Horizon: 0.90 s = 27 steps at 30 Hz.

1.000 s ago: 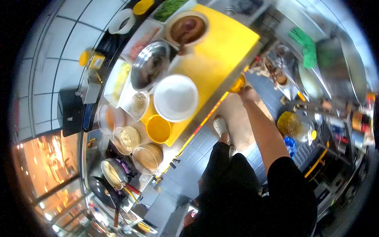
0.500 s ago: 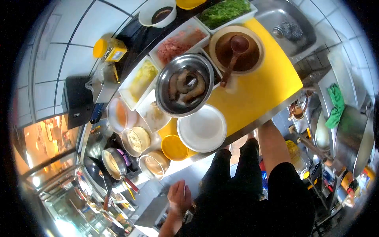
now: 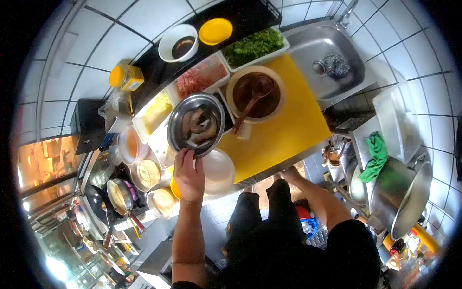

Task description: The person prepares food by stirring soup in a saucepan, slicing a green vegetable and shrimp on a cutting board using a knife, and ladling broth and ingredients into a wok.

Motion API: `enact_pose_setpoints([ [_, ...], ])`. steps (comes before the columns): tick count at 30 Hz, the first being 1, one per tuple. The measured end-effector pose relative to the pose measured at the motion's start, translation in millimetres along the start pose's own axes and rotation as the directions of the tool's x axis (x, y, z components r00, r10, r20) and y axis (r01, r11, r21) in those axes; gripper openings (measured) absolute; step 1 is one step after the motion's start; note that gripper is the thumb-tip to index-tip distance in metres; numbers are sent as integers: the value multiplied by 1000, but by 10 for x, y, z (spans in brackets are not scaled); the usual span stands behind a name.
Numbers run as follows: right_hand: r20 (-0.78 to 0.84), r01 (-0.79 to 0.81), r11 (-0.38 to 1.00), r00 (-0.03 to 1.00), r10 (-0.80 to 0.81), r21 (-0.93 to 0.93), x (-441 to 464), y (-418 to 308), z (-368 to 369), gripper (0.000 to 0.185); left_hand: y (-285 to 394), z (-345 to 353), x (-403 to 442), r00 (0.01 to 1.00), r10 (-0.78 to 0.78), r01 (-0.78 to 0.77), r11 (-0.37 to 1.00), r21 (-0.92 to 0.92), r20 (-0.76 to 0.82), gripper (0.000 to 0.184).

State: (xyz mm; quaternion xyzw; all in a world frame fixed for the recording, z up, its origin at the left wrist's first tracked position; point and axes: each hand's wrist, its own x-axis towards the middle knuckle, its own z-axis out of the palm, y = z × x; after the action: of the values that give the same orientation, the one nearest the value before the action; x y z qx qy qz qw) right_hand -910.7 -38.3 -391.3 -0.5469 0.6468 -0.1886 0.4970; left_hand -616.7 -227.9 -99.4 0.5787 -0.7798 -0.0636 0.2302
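My left hand [image 3: 189, 176] is at the near rim of a steel bowl [image 3: 174, 142], its fingers closed on the edge. Dark, curved grey-brown pieces [image 3: 206, 130] lie in the bowl. A stack of white round lids or plates [image 3: 219, 173] sits just right of that hand, and a yellow lid [image 3: 175, 189] is partly hidden behind it. My right hand [image 3: 290, 174] is low by the counter's front edge, its fingers too small and shadowed to make out. Nearby, a wooden ladle [image 3: 251, 103] rests in a round tub of brown sauce [image 3: 235, 86] on the yellow board [image 3: 293, 115].
Containers of chopped greens [image 3: 255, 47], pink diced meat [image 3: 199, 77] and pale yellow shreds [image 3: 156, 113] line the back. A sink [image 3: 301, 45] stands back right, a large steel pot [image 3: 397, 192] at right. Left are tubs [image 3: 145, 175] and a pan on the stove [image 3: 119, 196].
My left hand has risen from beside the body to the steel bowl's rim. My right hand stays low by the counter edge. The view has shifted, so the counter sits further left.
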Motion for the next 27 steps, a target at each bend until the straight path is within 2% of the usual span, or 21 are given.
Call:
enact_pose_setpoints([
  [3,-21,-195,980,981,194,-27,-584,-80,-137,21,114,-78,69,998,39,-39,999,-10,-45,24],
  [6,-117,-125,979,982,145,163,-1121,-63,-263,25,332,-241,132,990,105,-107,994,-17,-100,23],
  [9,-10,-310,949,950,311,50,-1375,-110,-404,33,675,-252,269,984,125,-138,985,-104,-123,22],
  [10,-5,-309,945,950,311,105,-1450,-192,-473,31,772,-169,299,993,75,-89,983,-163,-95,22],
  [12,-23,-309,945,949,313,112,-1540,-389,-590,32,1016,-84,417,990,119,-129,982,-137,-78,24],
  [13,-33,-308,944,949,314,116,-1558,-445,-639,32,1073,36,455,984,134,-156,969,-191,-121,25],
  [14,-51,-241,960,967,251,143,-1591,-459,-678,32,1095,158,496,980,155,-180,958,-223,-126,25],
  [17,-39,-260,957,963,267,126,-1623,-584,-795,32,1192,488,546,982,127,-157,960,-234,-137,20],
  [20,-68,-257,959,962,266,117,-1631,-782,-937,31,1173,808,528,969,175,-213,950,-229,-172,16],
  [23,-115,-181,978,975,192,101,-1601,-905,-1100,31,1279,558,504,975,153,-186,959,-214,-164,15],
  [24,-143,-143,989,979,147,37,-1555,-801,-1110,31,1212,439,461,975,136,-172,963,-207,-177,16],
  [27,-188,-65,995,979,77,69,-1426,-1114,-1353,30,1055,125,252,973,79,-119,977,-176,-215,21],
])
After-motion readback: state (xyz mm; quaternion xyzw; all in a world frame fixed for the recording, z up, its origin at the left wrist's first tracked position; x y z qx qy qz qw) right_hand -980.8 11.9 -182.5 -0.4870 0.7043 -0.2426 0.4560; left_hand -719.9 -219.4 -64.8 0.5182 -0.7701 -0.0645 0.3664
